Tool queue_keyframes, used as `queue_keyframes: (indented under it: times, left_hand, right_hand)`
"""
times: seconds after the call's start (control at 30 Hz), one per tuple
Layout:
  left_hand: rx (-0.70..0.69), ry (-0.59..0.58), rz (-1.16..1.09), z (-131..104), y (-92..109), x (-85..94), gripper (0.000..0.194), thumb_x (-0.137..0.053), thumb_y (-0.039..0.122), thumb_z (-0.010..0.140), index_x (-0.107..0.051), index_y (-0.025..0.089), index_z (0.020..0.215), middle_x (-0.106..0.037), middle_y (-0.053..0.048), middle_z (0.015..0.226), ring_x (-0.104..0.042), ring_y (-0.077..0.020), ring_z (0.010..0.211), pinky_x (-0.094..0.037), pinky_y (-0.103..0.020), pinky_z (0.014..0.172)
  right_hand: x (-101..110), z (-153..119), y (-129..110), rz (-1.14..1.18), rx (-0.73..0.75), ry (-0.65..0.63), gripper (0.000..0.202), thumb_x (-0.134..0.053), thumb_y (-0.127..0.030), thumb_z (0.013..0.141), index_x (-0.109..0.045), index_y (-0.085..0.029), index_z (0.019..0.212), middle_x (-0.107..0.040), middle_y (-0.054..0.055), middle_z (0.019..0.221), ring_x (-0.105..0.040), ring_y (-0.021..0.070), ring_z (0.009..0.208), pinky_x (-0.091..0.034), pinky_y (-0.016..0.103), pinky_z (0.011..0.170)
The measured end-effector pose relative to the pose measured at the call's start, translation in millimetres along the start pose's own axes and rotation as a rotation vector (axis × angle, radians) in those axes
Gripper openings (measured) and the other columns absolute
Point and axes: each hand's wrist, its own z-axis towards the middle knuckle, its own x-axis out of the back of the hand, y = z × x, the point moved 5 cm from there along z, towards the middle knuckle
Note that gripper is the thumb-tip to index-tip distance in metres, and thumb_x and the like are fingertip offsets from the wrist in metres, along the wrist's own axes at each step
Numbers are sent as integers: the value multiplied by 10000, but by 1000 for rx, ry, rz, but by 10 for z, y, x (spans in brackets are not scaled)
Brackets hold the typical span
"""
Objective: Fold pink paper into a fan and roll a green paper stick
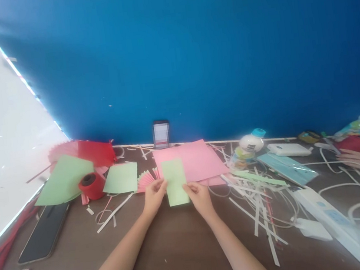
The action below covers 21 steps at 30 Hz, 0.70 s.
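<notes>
In the head view, over the middle of the bench (181, 248), holds one pale green paper slip (175, 181) by its two long edges. Pinches the left edge between thumb and fingers of the left hand (155, 195), and pinches the right edge, somewhat lower, likewise with the right hand (201, 197). Cannot tell about contact of the lower edge with the bench. Has, just behind the slip, a large pink sheet (199, 161), partly hidden by it. Has beside the left hand a pleated pink paper fan (144, 181), then a green paper square (121, 178) and a red roll (94, 188). Has farther left a dark phone (44, 232), lying flat. Has, right of the right hand, many loose white strips (258, 215) in a tangled heap, with a blue-capped bottle (251, 143) behind them.
</notes>
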Motion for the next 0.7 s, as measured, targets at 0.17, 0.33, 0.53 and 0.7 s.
queue_keyframes:
  times: [0.17, 0.33, 0.53, 0.7]
  left_hand:
    - [-59, -78, 92, -32, 37, -44, 296, -605, 411, 660, -639, 117, 679, -651, -36, 654, -594, -154, 630, -459, -223, 554]
    - [-82, 41, 140, -11, 49, 35, 309, -598, 419, 653, -653, 122, 720, -663, -41, 705, -600, -179, 693, -462, -248, 612]
    - [-107, 76, 192, -4, 73, 55, 303, -587, 417, 662, -641, 119, 671, -612, -9, 588, -553, -135, 578, -426, -222, 551]
    - [-104, 75, 164, -19, 91, 43, 296, -585, 409, 671, -647, 121, 702, -606, -4, 583, -537, -120, 555, -410, -209, 531]
  right_hand:
    - [7, 4, 10, 81, -50, -26, 345, -570, -481, 668, -603, -137, 667, -648, 63, 658, -597, 196, 639, -462, 272, 565]
    - [-37, -18, -49, 90, -51, -64, 377, -565, -509, 663, -618, -137, 683, -646, 62, 630, -589, 183, 567, -466, 273, 523]
    - [-28, -20, 2, 2, -54, -29, 357, -538, -510, 691, -566, -156, 658, -579, 15, 514, -534, 148, 427, -412, 247, 431]
    - [-34, -32, -35, -167, 78, -5, 310, -461, -458, 768, -522, -177, 653, -536, -12, 517, -533, 129, 447, -396, 224, 472]
